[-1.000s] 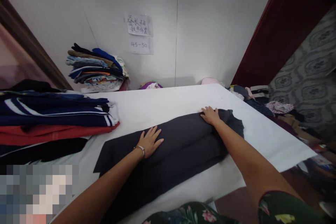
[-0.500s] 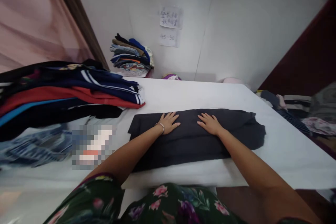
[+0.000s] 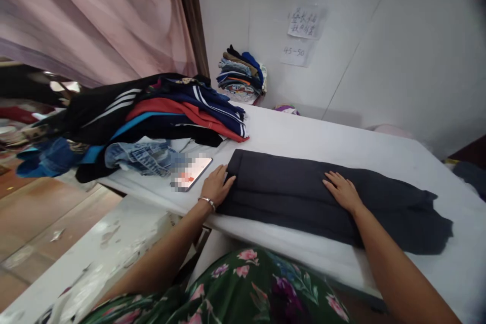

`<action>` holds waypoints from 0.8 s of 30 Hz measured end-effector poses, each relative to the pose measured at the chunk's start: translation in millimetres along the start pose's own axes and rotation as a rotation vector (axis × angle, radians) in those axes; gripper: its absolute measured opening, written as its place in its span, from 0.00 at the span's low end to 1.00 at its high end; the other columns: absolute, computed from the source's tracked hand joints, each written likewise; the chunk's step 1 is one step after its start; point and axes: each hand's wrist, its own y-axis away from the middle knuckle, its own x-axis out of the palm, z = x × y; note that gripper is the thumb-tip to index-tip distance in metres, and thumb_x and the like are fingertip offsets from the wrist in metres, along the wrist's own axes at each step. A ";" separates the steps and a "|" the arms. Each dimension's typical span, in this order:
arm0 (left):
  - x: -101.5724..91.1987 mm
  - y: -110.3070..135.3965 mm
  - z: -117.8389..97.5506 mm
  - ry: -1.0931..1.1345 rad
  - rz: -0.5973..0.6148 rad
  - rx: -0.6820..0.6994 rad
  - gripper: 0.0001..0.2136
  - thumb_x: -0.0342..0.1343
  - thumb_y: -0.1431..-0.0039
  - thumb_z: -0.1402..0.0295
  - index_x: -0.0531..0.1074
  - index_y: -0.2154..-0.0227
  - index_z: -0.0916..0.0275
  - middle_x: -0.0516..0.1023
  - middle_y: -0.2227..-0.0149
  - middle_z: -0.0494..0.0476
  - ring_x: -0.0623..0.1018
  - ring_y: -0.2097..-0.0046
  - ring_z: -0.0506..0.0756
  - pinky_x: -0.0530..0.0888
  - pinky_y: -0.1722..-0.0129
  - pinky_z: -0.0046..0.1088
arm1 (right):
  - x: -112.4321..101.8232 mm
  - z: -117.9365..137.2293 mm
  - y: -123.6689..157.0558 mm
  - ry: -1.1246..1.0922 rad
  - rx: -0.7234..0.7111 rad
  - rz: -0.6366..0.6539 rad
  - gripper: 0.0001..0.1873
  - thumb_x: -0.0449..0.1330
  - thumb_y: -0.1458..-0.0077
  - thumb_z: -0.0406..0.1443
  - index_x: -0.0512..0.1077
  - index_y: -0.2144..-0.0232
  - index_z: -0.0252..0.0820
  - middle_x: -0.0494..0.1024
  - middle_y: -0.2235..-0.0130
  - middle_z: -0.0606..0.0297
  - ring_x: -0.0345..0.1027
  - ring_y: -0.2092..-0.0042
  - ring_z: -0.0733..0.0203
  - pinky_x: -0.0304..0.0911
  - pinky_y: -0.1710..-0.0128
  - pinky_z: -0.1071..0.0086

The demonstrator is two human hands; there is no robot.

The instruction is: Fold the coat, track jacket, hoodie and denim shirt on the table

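A person in a floral garment (image 3: 246, 288) leans over a white-covered counter (image 3: 304, 129), where a dark gray folded garment (image 3: 281, 177) lies lengthwise in front. The right hand (image 3: 341, 191) rests on the cloth, its fingers extended and gripping nothing, apparently pressing the fabric flat. The left hand (image 3: 217, 186) meets the left end, likely to steady that edge; whether its fingers pinch cannot be told. A smartphone (image 3: 199, 172) and heaped clothes (image 3: 182, 111) lie left, seemingly leaving working room.
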 end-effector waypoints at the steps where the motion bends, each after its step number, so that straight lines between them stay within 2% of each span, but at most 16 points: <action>1: -2.5 1.5 5.3 0.078 0.008 -0.069 0.27 0.48 0.38 0.57 0.61 0.40 0.65 0.68 0.40 0.65 0.71 0.43 0.60 0.67 0.45 0.37 | 0.5 -0.8 -0.3 0.001 -0.002 -0.002 0.27 0.45 0.38 0.47 0.65 0.42 0.47 0.62 0.36 0.61 0.50 0.34 0.51 0.49 0.38 0.48; 4: -4.7 1.2 11.0 0.291 0.073 -0.219 0.25 0.48 0.39 0.57 0.63 0.42 0.62 0.77 0.50 0.59 0.78 0.55 0.56 0.72 0.54 0.31 | -2.1 0.5 -0.7 -0.002 0.010 0.000 0.26 0.46 0.39 0.47 0.67 0.43 0.47 0.64 0.37 0.59 0.52 0.34 0.50 0.50 0.38 0.47; 8: -0.2 -3.3 5.4 0.374 0.092 -0.247 0.21 0.51 0.40 0.58 0.68 0.47 0.61 0.79 0.53 0.58 0.77 0.53 0.57 0.71 0.53 0.31 | -10.5 16.6 6.2 0.009 0.024 -0.074 0.27 0.45 0.39 0.49 0.67 0.43 0.46 0.63 0.37 0.58 0.50 0.34 0.48 0.47 0.38 0.43; 10: 2.3 -6.2 1.8 0.366 0.083 -0.255 0.23 0.53 0.41 0.57 0.67 0.46 0.62 0.78 0.52 0.60 0.77 0.54 0.58 0.71 0.53 0.32 | -12.6 30.0 13.7 0.027 -0.056 -0.103 0.28 0.44 0.38 0.49 0.66 0.42 0.47 0.61 0.36 0.60 0.48 0.33 0.49 0.45 0.38 0.43; 13: 3.0 -13.7 -2.5 0.392 0.084 -0.311 0.27 0.53 0.42 0.52 0.64 0.44 0.63 0.78 0.51 0.62 0.77 0.53 0.60 0.70 0.53 0.34 | -10.8 48.5 25.4 0.078 -0.216 -0.044 0.27 0.42 0.37 0.49 0.65 0.41 0.49 0.63 0.37 0.61 0.50 0.34 0.52 0.42 0.36 0.45; 15: 1.8 -20.8 -4.4 0.465 0.100 -0.385 0.30 0.53 0.43 0.50 0.64 0.44 0.65 0.78 0.52 0.64 0.77 0.51 0.61 0.70 0.52 0.34 | -7.7 55.4 30.7 0.120 -0.258 -0.024 0.27 0.42 0.36 0.48 0.65 0.42 0.49 0.64 0.37 0.60 0.52 0.35 0.51 0.41 0.36 0.45; 18: 0.1 -30.5 -5.5 0.569 0.122 -0.465 0.31 0.52 0.43 0.48 0.67 0.46 0.68 0.78 0.53 0.66 0.77 0.51 0.61 0.71 0.52 0.34 | -4.1 58.4 33.8 0.136 -0.244 -0.048 0.26 0.43 0.36 0.48 0.65 0.42 0.49 0.64 0.37 0.59 0.52 0.34 0.50 0.40 0.36 0.45; 21: 0.3 -34.3 -5.1 0.601 0.130 -0.472 0.30 0.53 0.45 0.46 0.70 0.50 0.69 0.78 0.52 0.67 0.78 0.51 0.61 0.72 0.55 0.33 | -4.8 63.0 33.8 0.068 -0.218 -0.049 0.26 0.43 0.36 0.48 0.66 0.42 0.49 0.65 0.38 0.59 0.52 0.35 0.50 0.40 0.36 0.45; 24: 0.6 -34.2 -5.1 0.725 0.235 -0.440 0.29 0.54 0.47 0.44 0.74 0.57 0.68 0.80 0.56 0.66 0.79 0.54 0.61 0.75 0.58 0.32 | -10.2 79.2 32.5 -0.089 -0.202 -0.009 0.26 0.44 0.36 0.49 0.65 0.41 0.50 0.63 0.37 0.59 0.52 0.35 0.51 0.42 0.36 0.45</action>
